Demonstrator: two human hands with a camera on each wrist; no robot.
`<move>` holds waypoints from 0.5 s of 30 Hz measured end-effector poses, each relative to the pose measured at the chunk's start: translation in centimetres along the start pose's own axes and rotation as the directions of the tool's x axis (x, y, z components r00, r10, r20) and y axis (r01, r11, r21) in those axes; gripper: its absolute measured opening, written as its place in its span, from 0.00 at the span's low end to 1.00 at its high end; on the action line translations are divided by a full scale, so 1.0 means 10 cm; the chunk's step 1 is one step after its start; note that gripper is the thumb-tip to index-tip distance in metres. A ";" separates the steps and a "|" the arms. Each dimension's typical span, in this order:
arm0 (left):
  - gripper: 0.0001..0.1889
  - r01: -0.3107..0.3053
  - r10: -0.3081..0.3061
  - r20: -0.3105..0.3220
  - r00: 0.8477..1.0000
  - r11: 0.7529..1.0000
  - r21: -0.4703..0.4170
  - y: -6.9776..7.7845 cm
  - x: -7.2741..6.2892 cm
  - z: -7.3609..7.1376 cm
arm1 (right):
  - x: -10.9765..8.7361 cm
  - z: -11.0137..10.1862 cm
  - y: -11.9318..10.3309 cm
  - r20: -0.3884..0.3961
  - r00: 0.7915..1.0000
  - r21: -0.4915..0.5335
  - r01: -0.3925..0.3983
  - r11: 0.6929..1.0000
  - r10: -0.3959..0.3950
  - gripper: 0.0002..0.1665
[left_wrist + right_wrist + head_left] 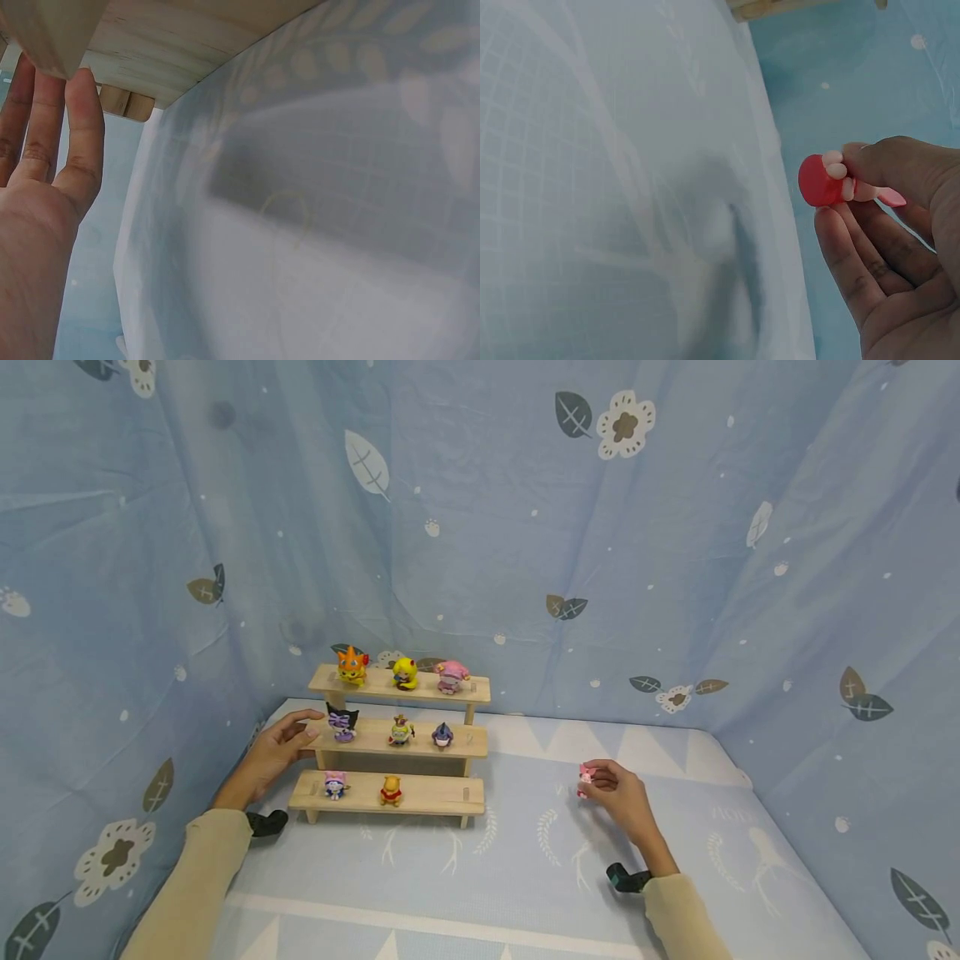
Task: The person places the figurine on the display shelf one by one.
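A three-tier wooden display stand (431, 789) carries several small figurines. My left hand (277, 752) holds the left end of its middle tier, beside a figurine with a black hood (342, 723). In the left wrist view, its fingertips (84, 90) meet the wooden edge; the thumb is hidden. Off to the right of the stand, my right hand (618, 793) pinches a small pink figurine (585, 779) above the cloth. The right wrist view shows the figurine's round red base (817, 181) pointing away from the palm.
On the top tier are an orange figurine (351, 667), a yellow-haired one (405, 673) and a pink one (452, 677). A bear in red (391, 791) stands on the bottom tier. Patterned cloth (525, 843) covers the table; blue curtains (480, 527) enclose it.
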State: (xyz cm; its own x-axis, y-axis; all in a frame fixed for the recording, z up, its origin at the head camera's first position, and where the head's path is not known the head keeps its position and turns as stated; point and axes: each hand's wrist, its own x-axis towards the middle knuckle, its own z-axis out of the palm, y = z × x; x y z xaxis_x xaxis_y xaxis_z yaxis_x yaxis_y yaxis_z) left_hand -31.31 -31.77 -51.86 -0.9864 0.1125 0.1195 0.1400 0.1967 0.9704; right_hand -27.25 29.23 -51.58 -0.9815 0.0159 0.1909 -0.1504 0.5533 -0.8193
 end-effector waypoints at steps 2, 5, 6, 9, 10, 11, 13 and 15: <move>0.29 -0.001 0.001 0.000 1.000 1.000 -0.001 0.00 -0.01 0.00 | -0.01 0.01 -0.02 0.009 1.000 0.013 0.015 1.000 -0.015 0.23; 0.29 -0.002 0.002 -0.002 1.000 1.000 -0.007 0.02 -0.02 0.00 | -0.02 0.05 -0.05 0.011 0.999 0.041 0.030 0.999 -0.030 0.23; 0.29 -0.003 0.003 -0.002 1.000 1.000 -0.008 0.02 -0.02 0.00 | -0.02 0.06 -0.05 0.011 0.999 0.049 0.037 0.998 -0.037 0.23; 0.30 -0.009 0.009 0.000 1.000 1.000 -0.010 0.04 -0.03 0.01 | -0.04 0.09 -0.08 0.005 0.998 0.065 0.057 0.996 -0.058 0.24; 0.30 -0.011 0.011 0.001 1.000 1.000 -0.009 0.04 -0.03 0.01 | -0.04 0.10 -0.08 0.005 0.998 0.070 0.064 0.995 -0.065 0.24; 0.30 -0.013 0.013 0.003 1.000 1.000 -0.008 0.04 -0.03 0.01 | -0.04 0.11 -0.09 0.005 0.997 0.068 0.074 0.995 -0.075 0.23; 0.30 -0.013 0.013 0.001 1.000 1.000 -0.006 0.04 -0.03 0.01 | -0.05 0.13 -0.10 0.006 0.996 0.074 0.089 0.993 -0.090 0.22; 0.30 -0.011 0.011 -0.001 1.000 1.000 -0.006 0.04 -0.03 0.01 | -0.05 0.15 -0.11 0.007 0.995 0.081 0.102 0.992 -0.103 0.22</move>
State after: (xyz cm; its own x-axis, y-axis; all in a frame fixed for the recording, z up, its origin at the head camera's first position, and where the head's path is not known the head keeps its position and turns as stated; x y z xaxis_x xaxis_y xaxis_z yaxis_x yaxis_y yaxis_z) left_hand -30.99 -31.64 -51.47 -0.9849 0.1139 0.1303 0.1503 0.1897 0.9703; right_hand -26.80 27.34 -51.60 -0.9617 -0.0471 0.2700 -0.2586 0.4829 -0.8366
